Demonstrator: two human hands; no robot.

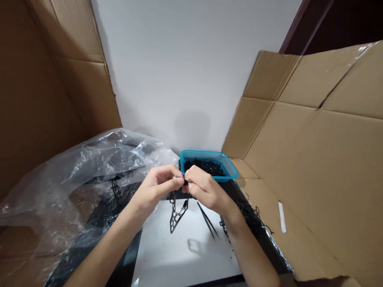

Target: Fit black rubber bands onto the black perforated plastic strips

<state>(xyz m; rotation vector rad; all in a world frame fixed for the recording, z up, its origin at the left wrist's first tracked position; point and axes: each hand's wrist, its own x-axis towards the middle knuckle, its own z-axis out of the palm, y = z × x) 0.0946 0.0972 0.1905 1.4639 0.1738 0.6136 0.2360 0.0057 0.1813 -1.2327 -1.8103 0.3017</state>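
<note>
My left hand (158, 187) and my right hand (203, 189) meet in front of a blue plastic basket (209, 154), their fingertips pinching a small black piece between them. Below the fingers a black openwork plastic part (177, 213) hangs down over a white board (167, 263), and its top seems to run up into the pinch. The fingers hide that upper end. Black tweezers (207, 219) lie on the board under my right wrist. The basket holds a heap of black plastic scraps (205, 167).
A crumpled clear plastic bag (89, 167) with dark parts inside lies to the left. More black scraps (251, 215) lie along the board's right side. Brown cardboard flaps (299, 159) rise on the right, more cardboard (50, 99) on the left, and a white wall (185, 71) behind.
</note>
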